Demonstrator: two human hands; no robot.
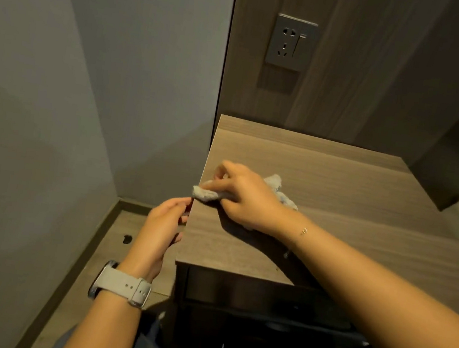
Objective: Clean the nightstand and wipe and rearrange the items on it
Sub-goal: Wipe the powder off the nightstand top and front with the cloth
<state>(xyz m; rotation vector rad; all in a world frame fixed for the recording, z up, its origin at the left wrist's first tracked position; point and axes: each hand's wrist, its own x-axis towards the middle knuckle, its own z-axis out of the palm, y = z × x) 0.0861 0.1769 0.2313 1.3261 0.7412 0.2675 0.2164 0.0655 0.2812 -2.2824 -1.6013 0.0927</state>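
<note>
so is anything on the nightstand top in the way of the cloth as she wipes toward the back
Nothing visible does. The right hand presses the cloth at the left edge of the nightstand, and the top behind it shows only bare wood up to the wall panel.

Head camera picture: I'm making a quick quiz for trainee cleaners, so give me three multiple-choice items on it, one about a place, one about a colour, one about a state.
1. Where does the cloth lie?
A. at the left edge of the nightstand top
B. on the floor
C. in the drawer

2. What colour is the watch strap on the left wrist?
A. black
B. pale beige
C. red

3. What is the right hand doing?
A. hanging idle
B. pressing the cloth onto the nightstand
C. touching the wall socket

Answers:
1 A, the cloth sits on the nightstand top, its end at the left edge.
2 B, the strap looks pale beige.
3 B, the right hand lies on the cloth on the wood, while the left hand waits beside that edge.
</note>
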